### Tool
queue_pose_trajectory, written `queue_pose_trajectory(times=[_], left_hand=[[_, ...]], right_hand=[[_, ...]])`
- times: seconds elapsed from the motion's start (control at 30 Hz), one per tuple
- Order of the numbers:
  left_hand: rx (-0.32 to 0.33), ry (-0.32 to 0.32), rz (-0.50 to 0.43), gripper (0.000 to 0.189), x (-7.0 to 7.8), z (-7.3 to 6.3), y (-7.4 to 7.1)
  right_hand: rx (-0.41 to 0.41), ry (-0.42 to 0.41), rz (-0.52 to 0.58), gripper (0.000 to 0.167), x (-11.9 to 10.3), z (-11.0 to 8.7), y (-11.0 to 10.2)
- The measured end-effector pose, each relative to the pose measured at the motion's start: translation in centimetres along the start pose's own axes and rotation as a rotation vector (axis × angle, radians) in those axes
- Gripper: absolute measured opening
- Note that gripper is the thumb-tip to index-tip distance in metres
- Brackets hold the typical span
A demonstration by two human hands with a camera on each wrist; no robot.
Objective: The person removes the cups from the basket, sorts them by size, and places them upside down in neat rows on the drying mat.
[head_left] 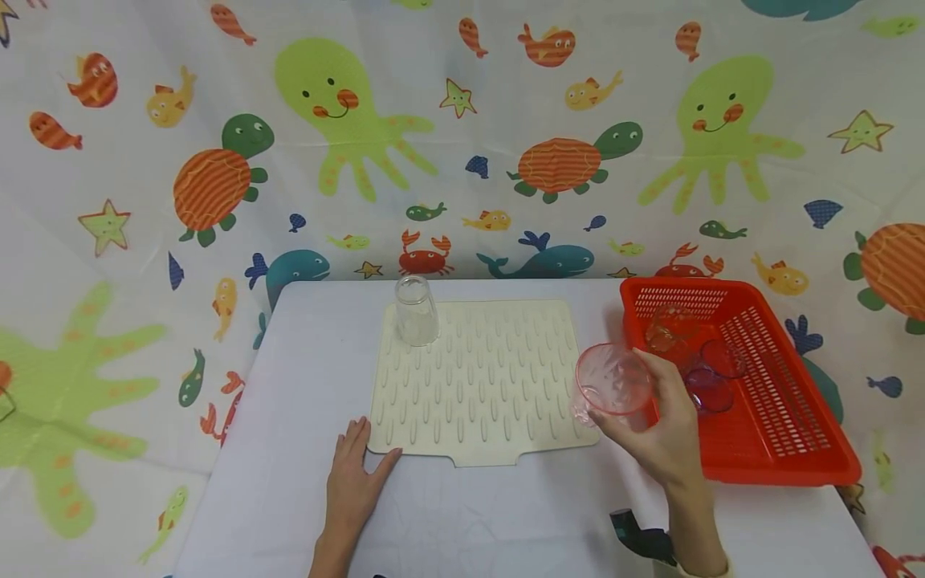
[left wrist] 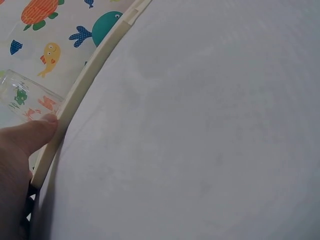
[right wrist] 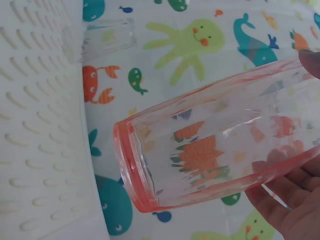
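Observation:
In the head view my right hand (head_left: 668,437) grips a pink-tinted clear drinking glass (head_left: 613,381) round its side, mouth upward. The glass overlaps the right edge of a cream draining mat (head_left: 484,448) with raised ridges. Seen from the right wrist, its thick pink base (right wrist: 131,167) points at the mat and stands apart from it. A clear glass (head_left: 417,317) stands near the mat's back left corner. My left hand (head_left: 354,482) rests at the front left corner, fingers extended; in the left wrist view its thumb (left wrist: 42,131) touches the mat's edge.
A red plastic basket (head_left: 784,466) with slotted walls sits at the right of the white-covered table (head_left: 311,353). Inside are a purple-rimmed glass (head_left: 711,395) and an orange-tinted one (head_left: 668,331). A cloth (head_left: 462,233) printed with sea animals hangs behind.

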State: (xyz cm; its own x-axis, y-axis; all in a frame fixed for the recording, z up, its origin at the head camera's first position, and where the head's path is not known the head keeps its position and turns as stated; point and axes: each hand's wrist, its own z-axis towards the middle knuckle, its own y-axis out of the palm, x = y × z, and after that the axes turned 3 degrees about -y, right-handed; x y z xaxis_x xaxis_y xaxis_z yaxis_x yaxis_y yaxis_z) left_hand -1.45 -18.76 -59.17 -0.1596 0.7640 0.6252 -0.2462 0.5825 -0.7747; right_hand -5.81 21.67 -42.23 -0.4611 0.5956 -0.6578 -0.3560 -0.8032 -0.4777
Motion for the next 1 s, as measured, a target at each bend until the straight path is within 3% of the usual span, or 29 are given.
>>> queue_pose_trajectory(times=[0.47,0.73,1.0], left_hand=[[-0.012,0.015,0.01,0.086,0.4,0.1,-0.4],[-0.083,-0.036,0.005,0.089,0.7,0.4,-0.9],[-0.167,-0.074,-0.01,0.095,2.0,0.5,-1.6]], right_hand=[[-0.103,-0.007,0.008,0.097,-0.7,-0.5,2.0],[-0.167,-0.021,0.029,0.097,-0.9,-0.5,2.6],[-0.214,0.012,0.033,0.096,-1.4,-0.6,3.3]])
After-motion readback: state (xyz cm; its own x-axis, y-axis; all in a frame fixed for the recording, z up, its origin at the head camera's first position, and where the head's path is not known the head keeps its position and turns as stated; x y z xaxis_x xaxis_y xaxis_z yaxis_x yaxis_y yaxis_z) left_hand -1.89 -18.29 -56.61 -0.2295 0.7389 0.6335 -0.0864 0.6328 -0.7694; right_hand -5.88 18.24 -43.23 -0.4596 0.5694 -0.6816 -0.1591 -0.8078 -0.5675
